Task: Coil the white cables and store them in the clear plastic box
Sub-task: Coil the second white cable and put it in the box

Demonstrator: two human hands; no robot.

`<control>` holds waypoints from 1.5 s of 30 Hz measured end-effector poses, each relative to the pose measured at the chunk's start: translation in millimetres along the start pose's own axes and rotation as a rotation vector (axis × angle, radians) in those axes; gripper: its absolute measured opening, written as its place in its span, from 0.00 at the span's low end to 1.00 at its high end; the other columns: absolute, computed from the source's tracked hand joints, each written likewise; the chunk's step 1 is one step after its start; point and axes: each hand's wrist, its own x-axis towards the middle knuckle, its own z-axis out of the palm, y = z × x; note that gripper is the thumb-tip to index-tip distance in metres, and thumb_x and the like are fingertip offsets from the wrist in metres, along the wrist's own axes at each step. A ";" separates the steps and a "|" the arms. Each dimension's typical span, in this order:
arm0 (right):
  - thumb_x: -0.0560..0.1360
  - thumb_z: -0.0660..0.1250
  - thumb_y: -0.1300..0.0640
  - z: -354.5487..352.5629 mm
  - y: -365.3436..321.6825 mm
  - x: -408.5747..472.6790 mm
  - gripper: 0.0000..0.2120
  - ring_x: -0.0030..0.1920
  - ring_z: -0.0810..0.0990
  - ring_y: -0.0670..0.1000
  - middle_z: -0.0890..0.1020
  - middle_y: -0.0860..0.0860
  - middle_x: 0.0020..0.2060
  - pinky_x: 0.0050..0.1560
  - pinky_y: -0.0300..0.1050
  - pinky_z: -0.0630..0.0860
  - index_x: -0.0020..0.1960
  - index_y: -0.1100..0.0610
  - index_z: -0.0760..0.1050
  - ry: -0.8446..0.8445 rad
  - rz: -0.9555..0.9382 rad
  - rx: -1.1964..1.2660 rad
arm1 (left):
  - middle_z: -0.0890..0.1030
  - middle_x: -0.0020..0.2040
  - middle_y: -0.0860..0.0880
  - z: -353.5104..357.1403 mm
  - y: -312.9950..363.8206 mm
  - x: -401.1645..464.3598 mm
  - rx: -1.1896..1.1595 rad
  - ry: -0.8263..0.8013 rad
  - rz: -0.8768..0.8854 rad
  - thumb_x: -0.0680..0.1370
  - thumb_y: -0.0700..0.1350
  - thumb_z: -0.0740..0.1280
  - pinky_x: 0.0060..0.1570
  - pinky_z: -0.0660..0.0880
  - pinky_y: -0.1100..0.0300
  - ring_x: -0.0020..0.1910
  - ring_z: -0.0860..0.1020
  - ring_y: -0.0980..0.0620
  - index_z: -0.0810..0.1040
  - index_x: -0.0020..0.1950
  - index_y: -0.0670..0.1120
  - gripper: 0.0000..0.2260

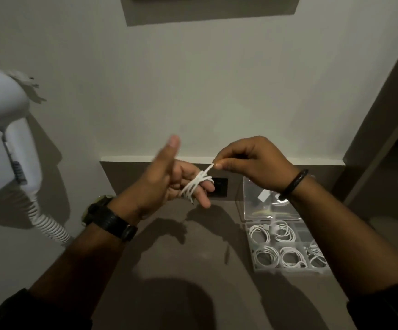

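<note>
The cable (196, 184) sits at the centre of the frame, wound in several turns around the extended fingers (204, 194) of the left hand (169, 179); those fingers stay straight and together, likely to serve as a former so the loops come out even; the thumb stands up clear of the wraps, probably to keep out of the winding path. The right hand (248, 160), just right of centre, pinches the free end between thumb and forefinger, the other fingers curled; the short taut stretch suggests little cable is left to wind.

The box (250, 236) lies open at lower right on the counter (181, 270), its lid (243, 198) raised at the back, near enough for a short drop; 4 compartments show coiled cables, partly hidden by the right forearm, so whether a slot is free I cannot tell.

A hairdryer (0, 110) hangs on the wall at the left edge, well apart.
</note>
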 end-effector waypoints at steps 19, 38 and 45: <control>0.69 0.72 0.48 7.2 -21.1 -20.1 0.09 0.37 0.73 0.50 0.79 0.51 0.36 0.34 0.48 0.72 0.39 0.54 0.79 -0.053 -0.322 -0.553 | 0.83 0.38 0.36 25.2 -7.5 10.6 0.204 0.061 0.066 0.62 0.80 0.39 0.46 0.74 0.50 0.39 0.80 0.45 0.80 0.44 0.36 0.52; 0.73 0.67 0.63 22.0 15.9 -73.7 0.07 0.41 0.83 0.55 0.84 0.66 0.43 0.44 0.49 0.81 0.50 0.62 0.80 0.147 0.313 0.600 | 0.71 0.23 0.46 80.4 -16.2 61.8 -0.138 0.412 -0.152 0.77 0.58 0.63 0.23 0.66 0.63 0.19 0.67 0.52 0.70 0.29 0.44 0.22; 0.73 0.67 0.66 6.2 55.6 -105.5 0.05 0.30 0.80 0.46 0.83 0.49 0.28 0.33 0.39 0.80 0.44 0.60 0.82 0.439 0.570 0.566 | 0.76 0.31 0.53 122.3 -44.7 95.7 0.140 0.322 -0.030 0.78 0.57 0.61 0.35 0.69 0.61 0.31 0.74 0.56 0.74 0.35 0.50 0.16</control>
